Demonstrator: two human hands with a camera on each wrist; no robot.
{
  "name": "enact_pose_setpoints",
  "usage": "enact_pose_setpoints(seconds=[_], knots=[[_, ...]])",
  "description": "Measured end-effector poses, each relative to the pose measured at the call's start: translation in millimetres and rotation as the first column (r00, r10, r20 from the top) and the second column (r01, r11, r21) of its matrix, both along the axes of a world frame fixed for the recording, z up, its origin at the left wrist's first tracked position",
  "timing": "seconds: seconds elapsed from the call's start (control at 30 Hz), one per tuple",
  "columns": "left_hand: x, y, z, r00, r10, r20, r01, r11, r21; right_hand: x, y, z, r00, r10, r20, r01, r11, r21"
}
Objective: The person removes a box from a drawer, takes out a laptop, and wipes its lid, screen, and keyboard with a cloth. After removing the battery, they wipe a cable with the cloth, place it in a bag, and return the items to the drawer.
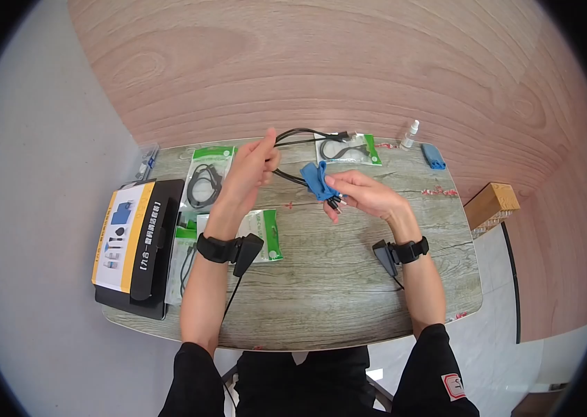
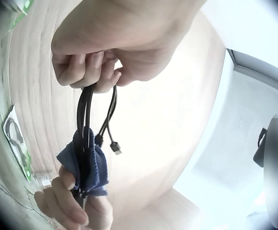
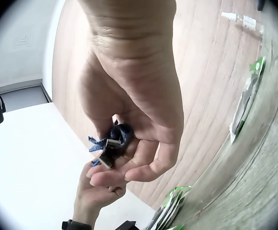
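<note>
My left hand (image 1: 248, 170) grips a bundle of black USB cables (image 1: 289, 178), with a loop and a metal plug sticking out beyond the fingers toward the back of the table. Wrapped around the bundle's other end is a blue cloth (image 1: 315, 181), pinched by my right hand (image 1: 371, 196). In the left wrist view the cables (image 2: 85, 115) run straight down from the left fist into the cloth (image 2: 99, 167), and one USB plug (image 2: 115, 148) hangs free. Metal plugs (image 3: 106, 160) poke out past the right fingers in the right wrist view.
Bagged cables (image 1: 203, 186) lie at the left, with another bag (image 1: 350, 149) at the back and a green-and-white packet (image 1: 270, 236) under the left arm. A black and yellow kit box (image 1: 123, 236) stands far left. A spray bottle (image 1: 410, 135) and folded blue cloth (image 1: 433, 157) sit back right.
</note>
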State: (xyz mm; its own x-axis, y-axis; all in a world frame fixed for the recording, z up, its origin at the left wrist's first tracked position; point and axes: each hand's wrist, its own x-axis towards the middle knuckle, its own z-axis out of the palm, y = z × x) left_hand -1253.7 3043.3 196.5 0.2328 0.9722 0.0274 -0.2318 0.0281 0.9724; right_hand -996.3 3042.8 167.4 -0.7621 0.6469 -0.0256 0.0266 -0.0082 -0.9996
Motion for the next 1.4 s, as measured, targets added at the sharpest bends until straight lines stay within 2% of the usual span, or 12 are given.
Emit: enact_pose_setpoints(seconds=[0.1, 0.3, 0.5, 0.6, 0.7, 0.8, 0.9, 1.0, 1.1, 1.2, 1.3, 1.4], knots=[[5, -4, 4, 0.997, 0.077, -0.020, -0.077, 0.997, 0.013, 0, 3, -3, 1.000, 0.010, 0.002, -0.010, 0.995, -0.096], [8, -6, 4, 0.999, 0.046, -0.002, -0.046, 0.998, 0.045, 5, -1, -6, 0.999, 0.031, 0.027, -0.025, 0.977, -0.210], [8, -3, -4, 0.999, 0.019, 0.051, -0.021, 0.999, 0.041, 20, 16, -24, 0.987, 0.153, -0.052, -0.160, 0.970, -0.184], [9, -2, -6, 0.999, 0.032, 0.008, -0.032, 0.999, 0.006, 24, 9, -5, 0.969, 0.063, 0.239, -0.064, 0.998, -0.005], [8, -2, -7, 0.998, 0.055, -0.021, -0.055, 0.998, 0.001, 48, 13, -5, 0.850, -0.201, 0.488, 0.123, 0.975, 0.187], [7, -1, -9, 0.999, 0.042, -0.011, -0.041, 0.999, 0.012, 88, 33, -21, 0.608, -0.396, 0.688, 0.090, 0.895, 0.436], [11, -3, -9, 0.998, 0.045, -0.032, -0.045, 0.999, 0.025, 93, 36, -30, 0.373, -0.540, 0.754, -0.031, 0.805, 0.592], [13, -6, -6, 0.983, 0.083, -0.163, -0.065, 0.991, 0.114, 92, 31, -31, 0.330, -0.656, 0.679, -0.031, 0.711, 0.703], [13, -3, -8, 0.942, 0.067, -0.328, 0.003, 0.978, 0.208, 75, 21, -3, 0.434, -0.716, 0.546, 0.105, 0.643, 0.759], [17, -7, -6, 0.924, 0.038, -0.381, 0.075, 0.958, 0.277, 28, -3, 28, 0.862, -0.430, 0.268, 0.229, 0.803, 0.551], [21, -8, -7, 0.946, 0.064, -0.318, 0.033, 0.956, 0.291, -4, -16, 8, 0.913, -0.324, 0.249, 0.195, 0.881, 0.432], [19, -2, -14, 0.967, 0.153, -0.204, -0.064, 0.920, 0.386, -23, -22, 21, 0.943, -0.124, 0.308, 0.014, 0.942, 0.336]])
